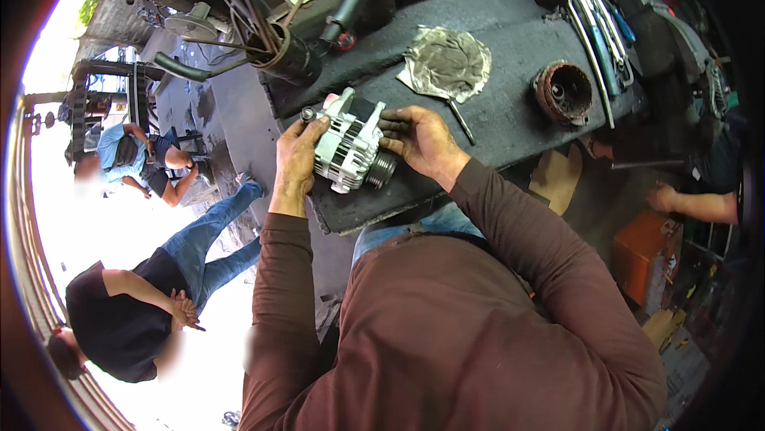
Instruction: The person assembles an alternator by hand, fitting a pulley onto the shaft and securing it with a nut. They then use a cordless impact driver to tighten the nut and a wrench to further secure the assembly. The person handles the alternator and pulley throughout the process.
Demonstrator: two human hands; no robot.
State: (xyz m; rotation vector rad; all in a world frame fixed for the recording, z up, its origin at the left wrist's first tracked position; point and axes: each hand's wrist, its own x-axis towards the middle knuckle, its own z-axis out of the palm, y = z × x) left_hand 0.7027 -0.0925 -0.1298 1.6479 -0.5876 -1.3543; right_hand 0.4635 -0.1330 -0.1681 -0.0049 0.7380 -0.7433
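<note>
Above the near left part of the dark workbench, a silver alternator point(344, 143) with a grooved pulley point(383, 168) is between my hands. My left hand point(296, 162) grips its left side, with the fingertips close to a small round metal end point(308, 114). From the other side my right hand point(429, 143) is closed on the casing with bent fingers, which partly hide that edge. Just beyond my right hand lie a thin metal rod point(461, 123) and a crumpled, dark-stained sheet point(448, 63). What the sheet is made of, I cannot tell.
A round reddish-brown housing point(562, 93) stands on the bench point(510, 112) at right, beside several wrenches point(598, 37). At the far left corner, a can point(296, 63) holds long rods. People are on the left; another person's arm point(697, 204) reaches in near an orange box point(641, 260).
</note>
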